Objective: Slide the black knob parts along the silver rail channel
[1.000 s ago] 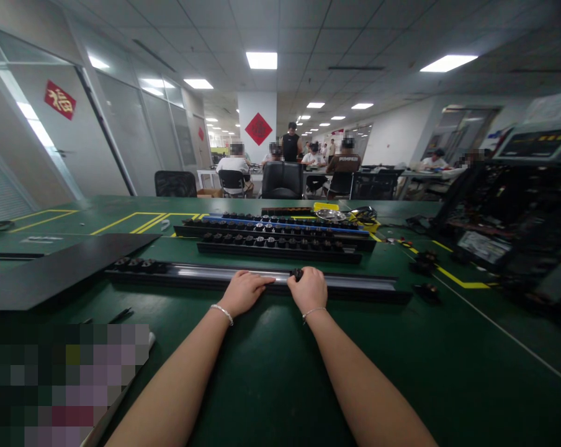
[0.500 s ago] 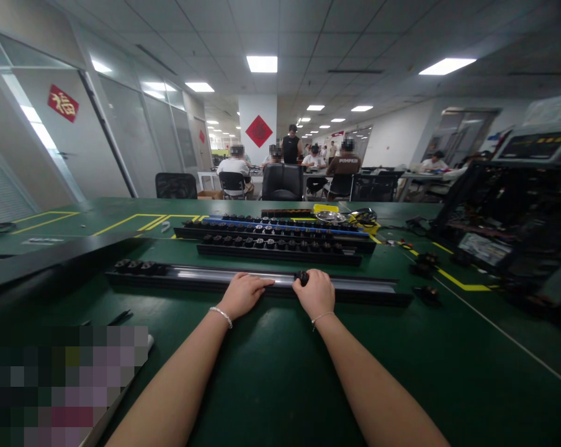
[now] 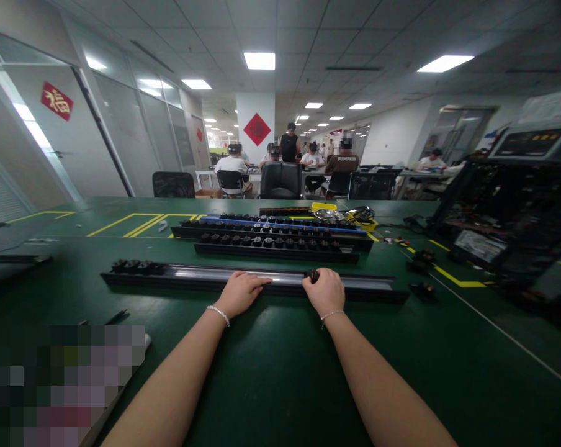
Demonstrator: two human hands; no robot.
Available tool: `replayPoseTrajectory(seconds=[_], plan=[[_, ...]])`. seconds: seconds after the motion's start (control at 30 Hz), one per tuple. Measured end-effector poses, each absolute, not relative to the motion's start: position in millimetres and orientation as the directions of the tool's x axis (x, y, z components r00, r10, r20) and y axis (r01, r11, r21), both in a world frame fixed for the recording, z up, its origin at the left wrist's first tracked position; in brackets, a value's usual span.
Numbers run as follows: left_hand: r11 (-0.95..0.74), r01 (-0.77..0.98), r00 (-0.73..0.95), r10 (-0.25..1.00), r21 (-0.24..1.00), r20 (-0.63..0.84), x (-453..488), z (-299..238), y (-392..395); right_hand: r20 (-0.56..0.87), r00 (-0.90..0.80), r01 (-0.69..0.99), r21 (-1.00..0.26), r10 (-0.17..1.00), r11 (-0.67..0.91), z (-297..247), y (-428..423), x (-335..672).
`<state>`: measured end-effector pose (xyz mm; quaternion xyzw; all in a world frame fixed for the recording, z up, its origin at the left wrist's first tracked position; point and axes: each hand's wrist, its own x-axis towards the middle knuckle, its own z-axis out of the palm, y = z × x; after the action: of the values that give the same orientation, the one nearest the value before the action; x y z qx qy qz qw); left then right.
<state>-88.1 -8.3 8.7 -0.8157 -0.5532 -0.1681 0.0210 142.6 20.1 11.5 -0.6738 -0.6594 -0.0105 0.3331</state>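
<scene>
A long black rail (image 3: pixel 192 277) with a shiny metal channel lies across the green table in front of me. My left hand (image 3: pixel 241 292) rests on its near edge, fingers curled over the rail and holding it down. My right hand (image 3: pixel 326 290) is closed on a small black round part (image 3: pixel 313 275) that sits in the channel to the right of the middle. Several similar black parts (image 3: pixel 134 266) are lined up at the rail's left end.
Two more rails filled with black parts (image 3: pixel 273 243) lie further back, with a metal dish (image 3: pixel 329 215) and a yellow box (image 3: pixel 324 206) behind them. Loose black parts (image 3: pixel 422 288) and a dark machine (image 3: pixel 508 211) stand to the right. People sit at tables in the distance.
My right hand has slid the black part to the right along the rail. The black panel at the left has moved out of view. My left hand has stayed put.
</scene>
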Motion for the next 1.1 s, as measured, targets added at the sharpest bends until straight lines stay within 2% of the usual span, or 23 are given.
replayPoseTrajectory(seconds=[1.1], plan=[[-0.399, 0.903, 0.343, 0.892, 0.159, 0.294, -89.2, 9.5, -7.1, 0.417, 0.148, 0.906, -0.421, 0.897, 0.046, 15.3, 20.2, 152.4]])
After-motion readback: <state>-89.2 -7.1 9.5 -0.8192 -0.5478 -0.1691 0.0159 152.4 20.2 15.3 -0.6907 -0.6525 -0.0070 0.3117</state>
